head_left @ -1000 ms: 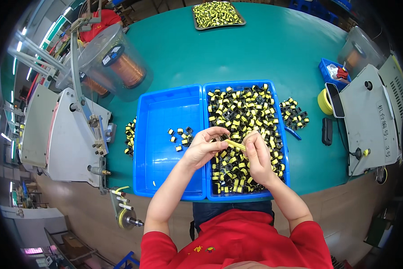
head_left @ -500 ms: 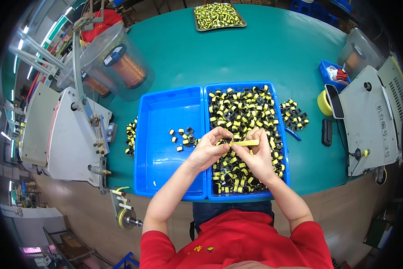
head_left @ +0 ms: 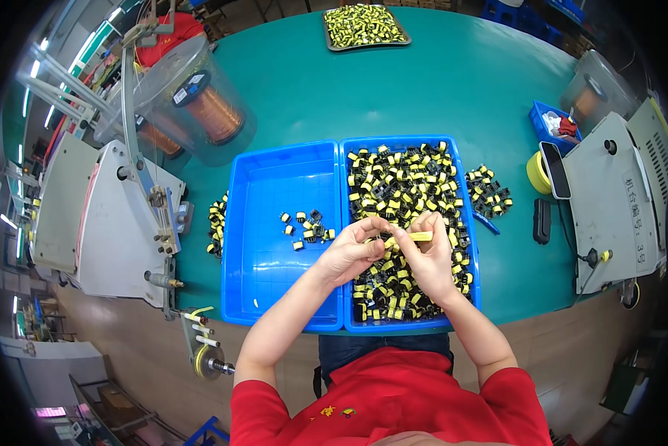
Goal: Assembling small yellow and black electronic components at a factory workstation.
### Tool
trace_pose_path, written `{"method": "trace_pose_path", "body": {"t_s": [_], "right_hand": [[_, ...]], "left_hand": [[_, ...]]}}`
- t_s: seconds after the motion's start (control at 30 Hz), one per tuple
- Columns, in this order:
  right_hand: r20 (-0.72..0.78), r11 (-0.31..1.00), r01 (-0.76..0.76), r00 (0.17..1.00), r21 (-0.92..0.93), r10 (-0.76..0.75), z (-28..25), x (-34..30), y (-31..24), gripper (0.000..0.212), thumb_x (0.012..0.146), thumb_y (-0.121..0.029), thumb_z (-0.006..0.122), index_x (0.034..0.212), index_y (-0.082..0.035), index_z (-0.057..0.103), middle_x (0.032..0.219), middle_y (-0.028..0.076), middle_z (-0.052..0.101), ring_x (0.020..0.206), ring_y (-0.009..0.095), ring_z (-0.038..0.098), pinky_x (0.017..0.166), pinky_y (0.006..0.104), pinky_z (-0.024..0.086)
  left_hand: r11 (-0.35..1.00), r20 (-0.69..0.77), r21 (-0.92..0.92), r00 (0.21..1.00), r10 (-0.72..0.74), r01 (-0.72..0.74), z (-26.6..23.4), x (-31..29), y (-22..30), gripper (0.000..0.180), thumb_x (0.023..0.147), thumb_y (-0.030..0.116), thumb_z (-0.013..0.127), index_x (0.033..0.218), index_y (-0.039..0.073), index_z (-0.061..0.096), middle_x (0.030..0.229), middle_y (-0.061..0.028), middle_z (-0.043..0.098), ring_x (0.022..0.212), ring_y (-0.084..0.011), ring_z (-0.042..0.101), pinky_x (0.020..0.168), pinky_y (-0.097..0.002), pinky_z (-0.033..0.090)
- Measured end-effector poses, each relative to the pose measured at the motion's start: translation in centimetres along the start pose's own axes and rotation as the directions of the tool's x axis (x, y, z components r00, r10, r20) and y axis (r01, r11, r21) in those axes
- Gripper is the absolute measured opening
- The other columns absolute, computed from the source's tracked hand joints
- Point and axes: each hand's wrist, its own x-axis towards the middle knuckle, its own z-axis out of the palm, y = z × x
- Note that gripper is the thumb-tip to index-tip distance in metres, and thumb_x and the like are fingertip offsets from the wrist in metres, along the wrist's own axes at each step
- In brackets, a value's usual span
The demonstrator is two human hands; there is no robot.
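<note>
Yellow strip [head_left: 422, 236] is pinched in your right hand [head_left: 432, 262], fingers clamped on it. Over on your left hand [head_left: 351, 254], the fingers are closed around a small dark part [head_left: 385, 236], mostly hidden tbh. Below your fingers you've got the full blue tray [head_left: 401, 327] of black-and-yellow pieces [head_left: 404, 186]; another blue tray [head_left: 263, 275] is off to their left.

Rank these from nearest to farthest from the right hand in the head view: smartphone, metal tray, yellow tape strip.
1. Yellow tape strip: held in the right hand.
2. Smartphone: off to the right.
3. Metal tray: at the far edge of the green table.
</note>
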Motion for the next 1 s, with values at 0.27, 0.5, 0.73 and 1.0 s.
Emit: {"method": "trace_pose_path", "body": {"t_s": [0.27,0.5,0.73,1.0], "right_hand": [[-0.002,0.991,0.072,0.997,-0.113,-0.073,0.03,0.03,0.38,0.027,0.087,-0.004,0.058,0.079,-0.006,0.032,0.074,0.001,0.036,0.066,0.009,0.033,0.058,0.0244,0.034],[0.016,0.987,0.06,0.998,-0.15,-0.058,0.2,-0.07,-0.28,0.024,0.089,-0.004,0.054,0.08,-0.006,0.032,0.077,0.002,0.036,0.067,0.009,0.034,0.06,0.0244,0.036],[0.038,0.966,0.096,0.995,-0.24,-0.089,0.03,-0.06,0.09,0.022,0.091,-0.003,0.052,0.082,-0.006,0.031,0.079,0.003,0.036,0.068,0.009,0.036,0.06,0.0237,0.036],[0.04,0.948,0.138,0.99,-0.288,-0.132,0.05,-0.09,0.2,0.021,0.091,-0.004,0.051,0.082,-0.004,0.033,0.078,0.004,0.037,0.065,0.011,0.036,0.058,0.026,0.036]], "left_hand": [[0.983,0.111,-0.182,0.994,0.016,0.005,0.36,0.2,-0.21,0.034,0.08,0.015,0.07,0.108,0.004,0.053,0.09,-0.0006,0.057,0.073,-0.0091,0.051,0.06,-0.017,0.038],[0.979,0.081,-0.203,0.996,0.039,-0.021,0.47,0.2,-0.43,0.036,0.082,0.015,0.068,0.112,0.003,0.051,0.092,-0.0038,0.057,0.079,-0.0124,0.054,0.069,-0.02,0.046],[0.985,0.021,-0.164,0.999,0.047,-0.043,0.52,0.27,-0.53,0.034,0.089,0.02,0.059,0.115,-0.001,0.05,0.094,-0.0056,0.057,0.082,-0.0132,0.055,0.071,-0.0214,0.047],[0.985,-0.01,-0.163,0.998,0.059,-0.059,0.74,0.39,-0.95,0.035,0.092,0.023,0.056,0.117,-0.001,0.05,0.096,-0.0049,0.055,0.081,-0.0118,0.051,0.069,-0.0212,0.042]]}}
